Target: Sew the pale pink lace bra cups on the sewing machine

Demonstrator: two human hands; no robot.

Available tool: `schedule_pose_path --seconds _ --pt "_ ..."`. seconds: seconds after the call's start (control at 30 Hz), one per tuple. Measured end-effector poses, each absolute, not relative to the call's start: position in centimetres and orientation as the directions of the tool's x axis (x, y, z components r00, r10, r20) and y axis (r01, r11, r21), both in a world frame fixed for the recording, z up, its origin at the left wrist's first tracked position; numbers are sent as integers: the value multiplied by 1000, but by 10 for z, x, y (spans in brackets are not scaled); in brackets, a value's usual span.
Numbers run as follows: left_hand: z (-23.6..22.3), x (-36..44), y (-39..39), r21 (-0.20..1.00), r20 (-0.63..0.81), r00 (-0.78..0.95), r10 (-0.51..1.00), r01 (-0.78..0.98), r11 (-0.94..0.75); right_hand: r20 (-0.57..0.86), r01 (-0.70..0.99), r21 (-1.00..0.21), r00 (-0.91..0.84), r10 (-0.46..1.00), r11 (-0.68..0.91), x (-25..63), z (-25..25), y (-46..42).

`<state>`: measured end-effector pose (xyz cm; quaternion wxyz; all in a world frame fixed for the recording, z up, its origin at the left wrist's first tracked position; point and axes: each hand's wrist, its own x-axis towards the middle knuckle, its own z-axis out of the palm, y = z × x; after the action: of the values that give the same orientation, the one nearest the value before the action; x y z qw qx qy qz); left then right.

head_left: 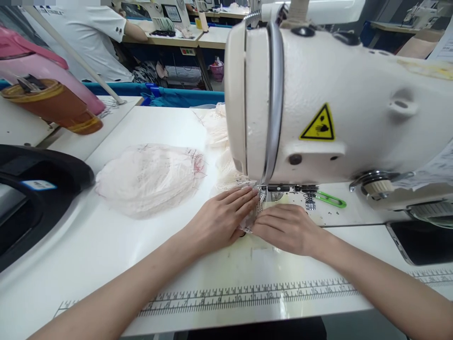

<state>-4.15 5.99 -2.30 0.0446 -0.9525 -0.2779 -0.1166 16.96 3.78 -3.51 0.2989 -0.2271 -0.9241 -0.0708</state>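
My left hand [231,212] lies with its fingers stretched out flat on a strip of pale lace fabric [250,221], just left of the sewing machine's needle area. Its thumb is partly tucked below the palm. My right hand [285,226] is closed on the near edge of the same lace, with fingers bent and pressed together; its thumb is hidden. The white sewing machine [318,94] rises directly above and beyond both hands. From the presser foot area [264,189], more pale fabric [226,165] trails back along the machine's left side.
A sheer pale piece with reddish threads [152,177] lies left. A green thread snipper [331,199] and a phone [424,243] are right. A black curved object [42,189] and brown cup [53,104] stand left. A ruler strip [237,300] runs along the front. Another person [81,38] sits beyond.
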Motion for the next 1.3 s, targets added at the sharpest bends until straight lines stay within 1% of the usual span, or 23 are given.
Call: schedule_pose_path --seconds 0.17,0.3,0.57,0.73,1.03,1.2,1.3 --pt "-23 -41 60 -43 242 818 522 546 -837 589 466 -9 -713 382 885 171 -38 37" --pt "-24 -40 59 -60 246 815 524 553 -831 566 497 5 -717 408 868 173 -41 38" --pt "-23 -33 54 -71 259 781 568 602 -796 541 559 -35 -686 486 828 176 -43 36" --pt "-24 -28 51 -93 280 759 588 631 -770 519 566 -55 -687 508 823 179 -40 37" --pt "-23 -23 47 -126 293 745 600 652 -748 492 574 -2 -713 500 819 184 -30 44" --pt "-25 -22 47 -115 290 738 610 659 -743 500 596 22 -702 508 802 185 -22 44" --pt "-25 -22 47 -104 284 737 613 659 -745 518 636 77 -684 514 768 186 -19 43"
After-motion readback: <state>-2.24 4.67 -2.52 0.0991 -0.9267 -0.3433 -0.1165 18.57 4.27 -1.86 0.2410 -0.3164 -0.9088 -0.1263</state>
